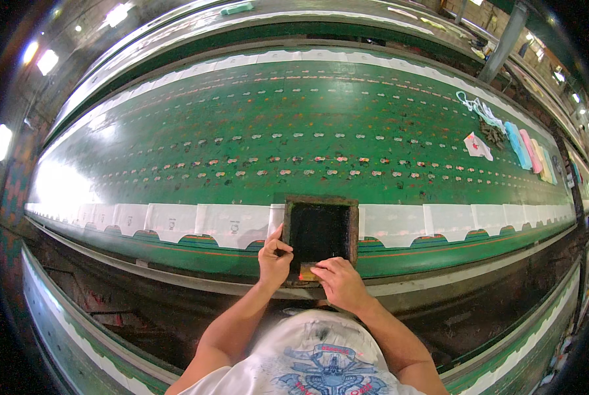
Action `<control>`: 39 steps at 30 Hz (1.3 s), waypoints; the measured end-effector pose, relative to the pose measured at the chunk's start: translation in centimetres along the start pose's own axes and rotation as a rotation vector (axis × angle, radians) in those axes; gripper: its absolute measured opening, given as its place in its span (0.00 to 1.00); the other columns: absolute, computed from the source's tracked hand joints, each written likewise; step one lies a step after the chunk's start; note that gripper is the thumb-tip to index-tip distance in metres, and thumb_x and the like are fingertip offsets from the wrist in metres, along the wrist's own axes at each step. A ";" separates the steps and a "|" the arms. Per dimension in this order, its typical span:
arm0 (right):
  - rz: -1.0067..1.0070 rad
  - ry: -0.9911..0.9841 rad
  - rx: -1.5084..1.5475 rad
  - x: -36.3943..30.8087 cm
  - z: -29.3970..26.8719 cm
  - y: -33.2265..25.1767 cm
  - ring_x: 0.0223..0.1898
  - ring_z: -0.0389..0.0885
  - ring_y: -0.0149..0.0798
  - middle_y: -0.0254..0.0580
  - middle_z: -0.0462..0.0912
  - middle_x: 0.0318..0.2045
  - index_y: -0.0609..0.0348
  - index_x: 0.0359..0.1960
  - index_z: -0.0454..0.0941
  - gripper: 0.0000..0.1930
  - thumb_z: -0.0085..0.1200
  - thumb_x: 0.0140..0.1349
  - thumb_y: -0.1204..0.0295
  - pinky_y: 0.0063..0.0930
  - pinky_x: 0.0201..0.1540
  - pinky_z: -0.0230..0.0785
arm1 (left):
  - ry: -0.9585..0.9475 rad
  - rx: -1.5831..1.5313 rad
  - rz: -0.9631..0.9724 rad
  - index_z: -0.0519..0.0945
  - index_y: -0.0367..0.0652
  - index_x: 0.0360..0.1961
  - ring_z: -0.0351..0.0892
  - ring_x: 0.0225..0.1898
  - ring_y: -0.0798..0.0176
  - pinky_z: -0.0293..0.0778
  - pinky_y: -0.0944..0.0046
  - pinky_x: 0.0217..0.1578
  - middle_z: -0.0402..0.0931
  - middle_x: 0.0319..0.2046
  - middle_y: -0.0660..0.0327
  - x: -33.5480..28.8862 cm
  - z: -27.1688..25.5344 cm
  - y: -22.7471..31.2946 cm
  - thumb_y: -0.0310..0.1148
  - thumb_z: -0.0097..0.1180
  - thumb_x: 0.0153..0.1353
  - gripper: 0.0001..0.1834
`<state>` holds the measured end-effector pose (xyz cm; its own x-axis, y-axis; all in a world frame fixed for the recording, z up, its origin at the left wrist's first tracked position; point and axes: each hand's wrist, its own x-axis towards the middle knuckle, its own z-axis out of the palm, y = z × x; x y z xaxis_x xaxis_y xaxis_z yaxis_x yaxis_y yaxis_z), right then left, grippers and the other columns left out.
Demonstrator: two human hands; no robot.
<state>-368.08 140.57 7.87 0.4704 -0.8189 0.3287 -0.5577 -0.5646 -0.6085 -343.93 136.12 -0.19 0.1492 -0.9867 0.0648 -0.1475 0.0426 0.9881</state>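
Note:
A small screen-printing frame (354, 227) with worn brown wooden sides and a dark inner face lies over the near edge of the green table, directly in front of me. My left hand (276, 258) is closed at its left side, with fingers and thumb against the wood. At the frame's near end, my right hand (339, 282) grips a small yellowish-brown squeegee (307, 271). The squeegee's lower edge is hard to make out.
White fabric pieces (202, 220) line the near side of the long green table (241, 118), some bearing small printed figures. Folded coloured cloths (528, 148), a pale cord bundle (482, 108) and a white printed scrap (478, 146) lie at the right. A grey post (505, 43) stands behind.

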 end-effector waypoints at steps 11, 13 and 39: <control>0.026 -0.433 -0.154 5.4 -2.8 1.1 0.53 0.86 0.53 0.46 0.90 0.47 0.58 0.54 0.91 0.17 0.63 0.63 0.79 0.46 0.59 0.80 | 0.044 0.055 0.098 0.84 0.41 0.30 0.79 0.77 0.42 0.71 0.51 0.76 0.79 0.76 0.39 0.0 0.8 -1.1 0.12 0.65 0.51 0.11; 0.091 -0.459 -0.115 7.0 -3.1 2.7 0.52 0.85 0.54 0.47 0.90 0.46 0.59 0.52 0.92 0.17 0.60 0.64 0.81 0.48 0.58 0.80 | 0.042 0.045 0.096 0.84 0.41 0.29 0.79 0.76 0.42 0.71 0.50 0.76 0.79 0.76 0.39 0.1 1.0 -1.1 0.12 0.66 0.51 0.11; 0.067 -0.116 -0.267 1.2 1.2 -1.9 0.54 0.84 0.53 0.45 0.88 0.52 0.60 0.61 0.89 0.24 0.59 0.62 0.81 0.47 0.62 0.79 | -0.033 0.110 0.125 0.86 0.43 0.31 0.72 0.80 0.37 0.68 0.45 0.77 0.75 0.79 0.41 0.2 0.5 -1.7 0.12 0.66 0.52 0.12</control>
<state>-365.62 140.74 8.56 0.4926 -0.8469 0.2002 -0.7431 -0.5291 -0.4097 -344.18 135.78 -1.93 0.0909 -0.9794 0.1802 -0.2696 0.1500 0.9512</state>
